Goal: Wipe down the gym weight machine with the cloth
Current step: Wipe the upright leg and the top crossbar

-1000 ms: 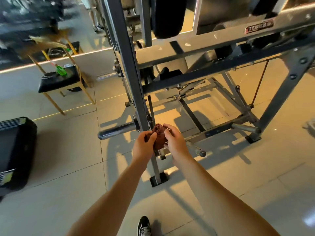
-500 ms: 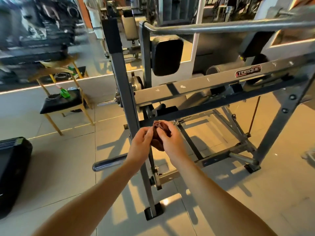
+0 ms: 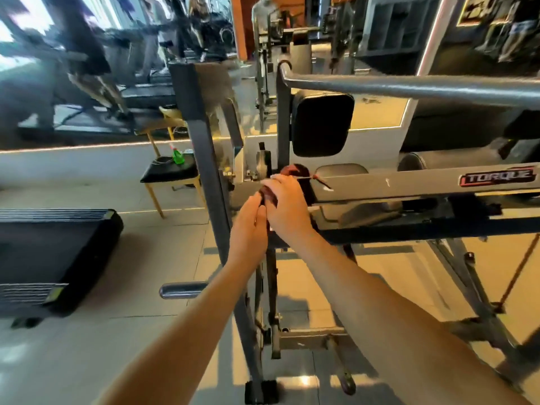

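The grey steel weight machine (image 3: 409,185) fills the middle and right, with a "TORQUE" label on its long horizontal beam and black pads behind. A dark reddish-brown cloth (image 3: 295,172) is bunched against the left end of that beam, near the pivot. My right hand (image 3: 287,206) lies over the cloth and presses it to the beam. Touching it from the left and slightly lower, my left hand (image 3: 248,229) also holds the cloth's lower part. Most of the cloth is hidden under my fingers.
A grey upright post (image 3: 204,159) stands just left of my hands. A chrome weight peg (image 3: 181,290) sticks out low on the left. A treadmill (image 3: 55,252) sits at far left. Behind, a black-seated wooden chair (image 3: 169,173) carries a green spray bottle (image 3: 177,156).
Both hands have risen with the cloth, from low beside the upright post up to the left end of the labelled beam. My view has tilted upward.
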A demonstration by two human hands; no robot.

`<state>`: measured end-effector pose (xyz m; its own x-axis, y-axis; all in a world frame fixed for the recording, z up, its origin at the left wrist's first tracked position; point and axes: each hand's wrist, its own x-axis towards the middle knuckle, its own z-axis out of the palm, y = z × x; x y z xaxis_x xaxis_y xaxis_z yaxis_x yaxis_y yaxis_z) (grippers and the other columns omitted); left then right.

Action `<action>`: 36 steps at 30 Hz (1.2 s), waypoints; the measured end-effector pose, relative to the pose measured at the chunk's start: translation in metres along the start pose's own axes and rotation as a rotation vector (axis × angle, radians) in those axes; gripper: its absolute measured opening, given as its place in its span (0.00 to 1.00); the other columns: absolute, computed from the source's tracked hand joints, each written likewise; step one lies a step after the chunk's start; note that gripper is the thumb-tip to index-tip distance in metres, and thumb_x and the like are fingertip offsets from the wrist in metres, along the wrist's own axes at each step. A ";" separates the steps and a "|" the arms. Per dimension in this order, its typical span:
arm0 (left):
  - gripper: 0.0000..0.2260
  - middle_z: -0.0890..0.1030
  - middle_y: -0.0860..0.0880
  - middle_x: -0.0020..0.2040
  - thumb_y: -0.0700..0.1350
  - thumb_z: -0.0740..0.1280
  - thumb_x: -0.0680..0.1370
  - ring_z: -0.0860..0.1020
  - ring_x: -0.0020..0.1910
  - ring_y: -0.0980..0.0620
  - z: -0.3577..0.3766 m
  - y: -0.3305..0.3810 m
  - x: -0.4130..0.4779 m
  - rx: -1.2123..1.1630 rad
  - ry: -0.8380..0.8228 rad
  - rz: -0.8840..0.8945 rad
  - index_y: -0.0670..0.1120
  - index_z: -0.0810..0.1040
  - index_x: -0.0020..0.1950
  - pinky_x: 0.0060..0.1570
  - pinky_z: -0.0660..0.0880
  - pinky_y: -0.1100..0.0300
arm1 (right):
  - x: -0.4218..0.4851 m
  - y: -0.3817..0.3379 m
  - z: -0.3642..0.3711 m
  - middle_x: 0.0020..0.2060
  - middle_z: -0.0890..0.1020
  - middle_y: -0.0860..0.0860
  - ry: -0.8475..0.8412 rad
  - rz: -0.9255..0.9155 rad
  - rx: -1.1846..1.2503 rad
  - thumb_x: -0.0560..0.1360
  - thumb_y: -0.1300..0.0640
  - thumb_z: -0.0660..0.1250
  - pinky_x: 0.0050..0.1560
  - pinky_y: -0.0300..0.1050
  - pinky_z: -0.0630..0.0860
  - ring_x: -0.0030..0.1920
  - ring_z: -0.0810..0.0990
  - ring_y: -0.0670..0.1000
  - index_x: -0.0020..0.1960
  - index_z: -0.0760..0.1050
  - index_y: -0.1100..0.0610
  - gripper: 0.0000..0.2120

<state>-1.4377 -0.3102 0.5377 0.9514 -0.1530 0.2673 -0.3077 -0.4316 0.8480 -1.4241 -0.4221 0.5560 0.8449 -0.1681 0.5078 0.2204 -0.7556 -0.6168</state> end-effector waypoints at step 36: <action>0.21 0.63 0.55 0.80 0.51 0.52 0.87 0.57 0.76 0.55 -0.015 -0.015 0.025 0.392 -0.014 0.126 0.50 0.63 0.80 0.72 0.56 0.61 | 0.006 0.028 -0.015 0.74 0.72 0.48 0.016 0.164 -0.060 0.85 0.56 0.60 0.74 0.46 0.63 0.75 0.68 0.49 0.72 0.73 0.53 0.17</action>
<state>-1.4088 -0.2943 0.5388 0.9063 -0.2371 0.3500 -0.4068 -0.7142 0.5696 -1.4205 -0.4535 0.5510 0.8594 -0.3020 0.4127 0.0500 -0.7535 -0.6556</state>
